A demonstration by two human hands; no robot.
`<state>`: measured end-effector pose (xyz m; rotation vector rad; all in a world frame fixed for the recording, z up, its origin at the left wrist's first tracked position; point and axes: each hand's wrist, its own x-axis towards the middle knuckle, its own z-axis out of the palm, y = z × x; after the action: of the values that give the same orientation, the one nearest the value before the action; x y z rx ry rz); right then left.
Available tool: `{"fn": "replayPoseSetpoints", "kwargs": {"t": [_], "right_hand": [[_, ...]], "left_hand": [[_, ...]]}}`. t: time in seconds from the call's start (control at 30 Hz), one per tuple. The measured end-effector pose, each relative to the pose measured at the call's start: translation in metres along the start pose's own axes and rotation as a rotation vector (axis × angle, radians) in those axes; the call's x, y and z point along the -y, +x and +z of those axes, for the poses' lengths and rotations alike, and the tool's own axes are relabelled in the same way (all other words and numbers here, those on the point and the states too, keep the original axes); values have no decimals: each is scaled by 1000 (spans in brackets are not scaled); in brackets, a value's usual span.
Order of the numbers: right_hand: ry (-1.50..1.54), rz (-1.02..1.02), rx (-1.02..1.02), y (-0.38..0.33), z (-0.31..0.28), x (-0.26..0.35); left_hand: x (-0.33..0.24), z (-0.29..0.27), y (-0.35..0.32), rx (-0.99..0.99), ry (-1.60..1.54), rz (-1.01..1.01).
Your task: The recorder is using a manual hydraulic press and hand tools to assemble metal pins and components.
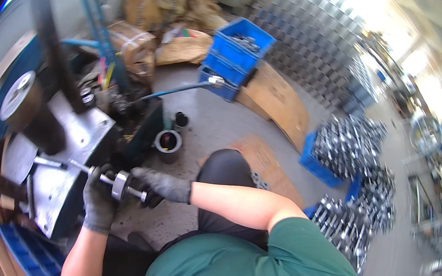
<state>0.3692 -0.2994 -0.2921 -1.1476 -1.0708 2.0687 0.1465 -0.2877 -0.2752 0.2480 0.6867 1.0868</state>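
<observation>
The workshop is wide and bright, with a grey floor and, on the left, a low metal worktop [80, 133]. At its far left stands a thick dark cylinder [34, 111] with a pale top, tilted in this view. Nearer lies a short pale bar [49, 162], and just to its right is the left end of a metal rod [121, 186], the piece in the hands. The rod's long axis runs left to right, its left end over the worktop and slightly farther off, its right end nearer the person; a thick collar sits on its right half.

The gloved left hand [100, 200] is closed around the rod just left of the collar, so it is the hand nearer the worktop. The gloved right hand [167, 185] is right of the collar, by the rod's right end, fingers curled; how firm its grip is, or whether it encloses the rod, I cannot tell.

Beyond the hands are an open-topped can [168, 142] and stacked blue crates [233, 62]; well to the right, shiny metal parts [350, 144] lie heaped.
</observation>
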Motion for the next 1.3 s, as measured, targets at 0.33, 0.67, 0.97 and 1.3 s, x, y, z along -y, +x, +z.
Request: {"fn": "replayPoseSetpoints", "kwargs": {"t": [0.33,0.67,0.97,1.3], "right_hand": [[50,-92,-169,-40,-17,10],[-516,-851,-608,-48,-100,-23],[511,-1000,-435,-234,-110,21],[216,-880,-1429,-547,-166,-30]], "left_hand": [[45,28,17,315,415,-6],[68,-1,130,456,625,12],[111,31,155,378,1201,347],[112,55,98,495,1392,241]]}}
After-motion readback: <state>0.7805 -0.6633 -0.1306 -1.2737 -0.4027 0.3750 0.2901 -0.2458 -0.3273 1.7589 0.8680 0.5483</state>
